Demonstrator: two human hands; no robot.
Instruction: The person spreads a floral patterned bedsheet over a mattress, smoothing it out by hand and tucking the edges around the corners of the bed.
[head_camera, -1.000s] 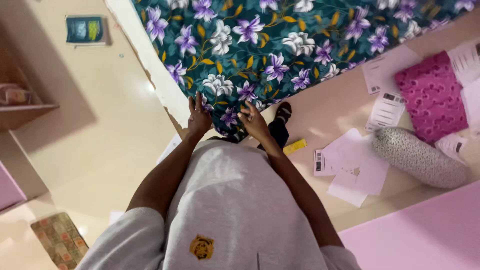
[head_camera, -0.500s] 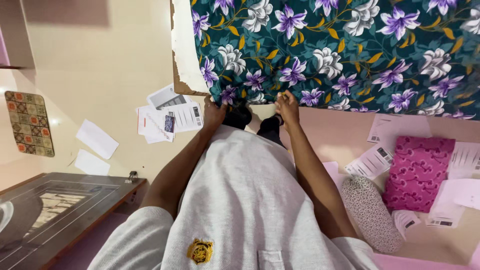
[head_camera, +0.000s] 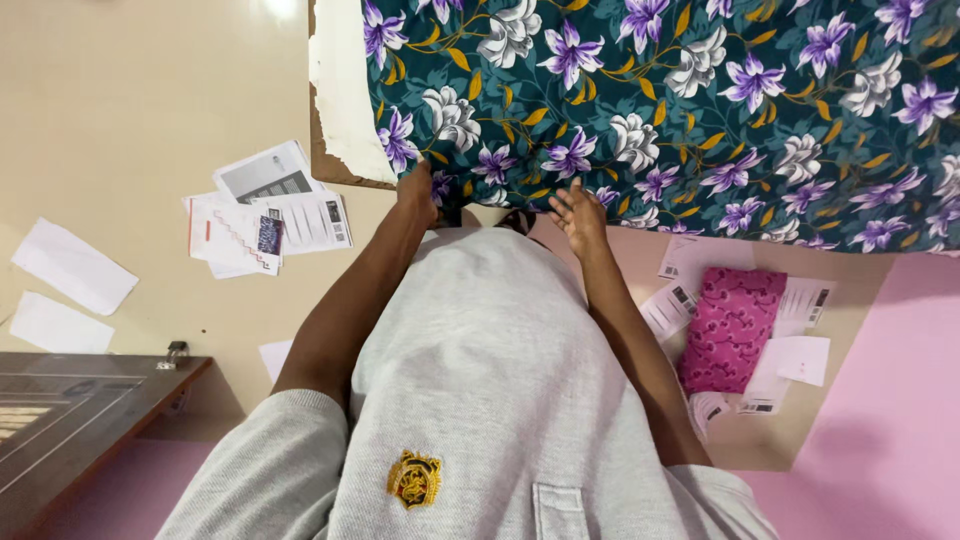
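We grip the near edge of the floral bedsheet (head_camera: 680, 110), spread across the upper frame: left hand (head_camera: 417, 192) pinching its corner, right hand (head_camera: 578, 212) flat, fingers spread, holding it smooth.

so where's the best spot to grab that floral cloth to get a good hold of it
Probably the near hem of the floral cloth, gripped from the person's own side. The edge hangs free there, and the left hand already pinches it near the corner by the white board. The right hand rests flat on the same edge further along.
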